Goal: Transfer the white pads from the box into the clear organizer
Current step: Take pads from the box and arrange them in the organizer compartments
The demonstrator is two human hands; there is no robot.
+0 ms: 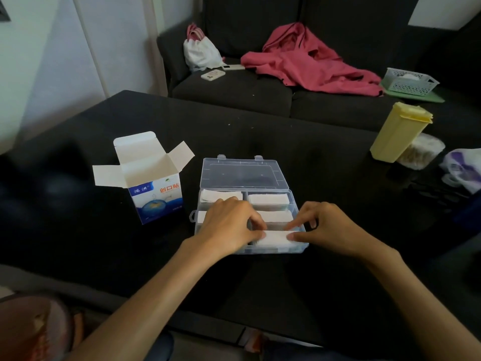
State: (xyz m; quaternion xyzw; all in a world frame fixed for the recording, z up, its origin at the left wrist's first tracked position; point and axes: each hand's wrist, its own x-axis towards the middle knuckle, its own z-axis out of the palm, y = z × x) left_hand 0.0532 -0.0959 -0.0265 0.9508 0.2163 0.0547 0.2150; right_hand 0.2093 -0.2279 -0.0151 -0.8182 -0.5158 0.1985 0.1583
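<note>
A black counter (260, 131) fronts a dark sofa; on it I see the clear organizer (248, 204), lid back, white pads (268, 198) stacked flat in its compartments; the opened box (153, 188) stands just left; my left hand (229, 227) and right hand (328, 225) pinch one pad (276, 237) over the nearest right compartment, seemingly touching its rim.

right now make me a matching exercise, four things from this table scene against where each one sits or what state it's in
Things:
1. box
2. clear organizer
3. yellow container
4. white pad

Places or states:
A. far right of the table, lid on
B. held at its ends by both hands, left hand and right hand, at the organizer's near right compartment
C. left of the organizer, flaps open
D. lid folded back, pads in its compartments

Pairs: 1-C, 2-D, 3-A, 4-B
</note>
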